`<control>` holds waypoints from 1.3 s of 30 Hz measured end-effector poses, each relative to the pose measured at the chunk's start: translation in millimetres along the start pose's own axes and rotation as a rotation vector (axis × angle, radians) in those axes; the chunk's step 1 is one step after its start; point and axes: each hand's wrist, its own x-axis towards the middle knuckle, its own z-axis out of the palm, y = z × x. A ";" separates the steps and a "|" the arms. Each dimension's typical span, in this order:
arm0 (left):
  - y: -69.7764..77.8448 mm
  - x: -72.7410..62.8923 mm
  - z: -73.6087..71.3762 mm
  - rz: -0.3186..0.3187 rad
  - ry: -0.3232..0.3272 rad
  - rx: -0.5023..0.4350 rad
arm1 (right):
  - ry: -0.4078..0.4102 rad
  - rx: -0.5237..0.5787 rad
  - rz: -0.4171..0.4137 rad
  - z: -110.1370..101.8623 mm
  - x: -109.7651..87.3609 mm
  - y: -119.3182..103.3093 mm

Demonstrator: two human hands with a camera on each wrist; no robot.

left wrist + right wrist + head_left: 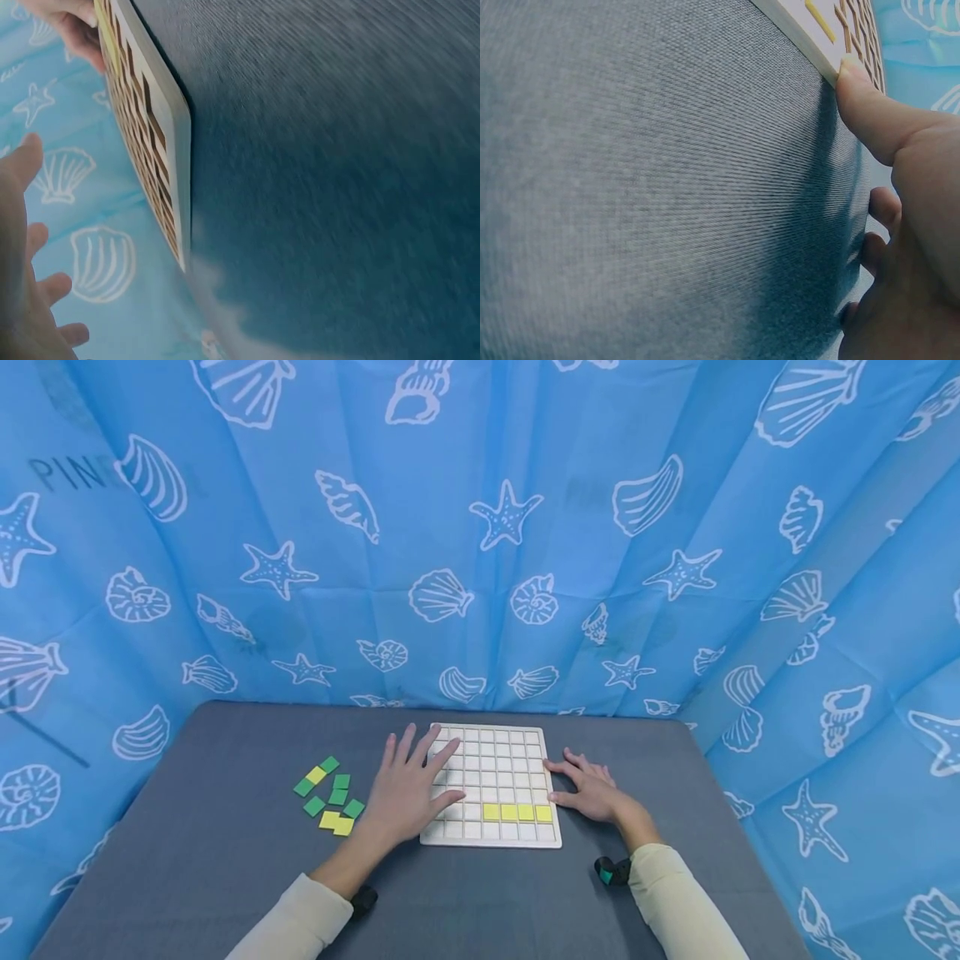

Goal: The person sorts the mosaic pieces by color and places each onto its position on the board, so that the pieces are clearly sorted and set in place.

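A white gridded board lies on the table, and a row of several yellow square tiles fills cells near its front right. My left hand is spread over the board's left side, fingers apart and holding nothing. In the left wrist view its fingers are apart from the board. At the right edge, my right hand rests thumb and index fingertip against the board. The right wrist view shows the thumb on the board's rim, the other fingers loosely bent.
Left of the board lie loose tiles: several green ones and three yellow ones, some touching. The table has a grey cloth. A blue curtain with white shell prints hangs behind and around it.
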 end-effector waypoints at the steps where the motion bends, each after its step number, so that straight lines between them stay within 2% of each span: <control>1: -2.3 -1.1 -0.6 0.000 0.009 0.006 | -0.003 -0.002 0.003 -1.0 -0.4 -1.4; 4: -10.2 -4.8 -1.2 -0.010 0.030 -0.007 | -0.009 -0.007 0.008 -3.5 -2.6 -4.9; 13: -34.9 -20.4 -5.0 -0.081 0.021 -0.023 | -0.011 -0.003 0.008 -3.3 -3.9 -7.4; 22: -57.8 -31.1 -8.7 -0.123 0.015 -0.012 | -0.012 0.029 -0.040 -7.3 -9.6 -9.0; 30: -80.6 -44.6 -11.7 -0.170 0.009 -0.035 | -0.029 0.055 -0.039 -8.8 -8.9 -8.1; 39: -101.7 -59.2 -17.5 -0.215 -0.036 -0.093 | -0.025 0.059 -0.051 -8.8 -9.4 -8.3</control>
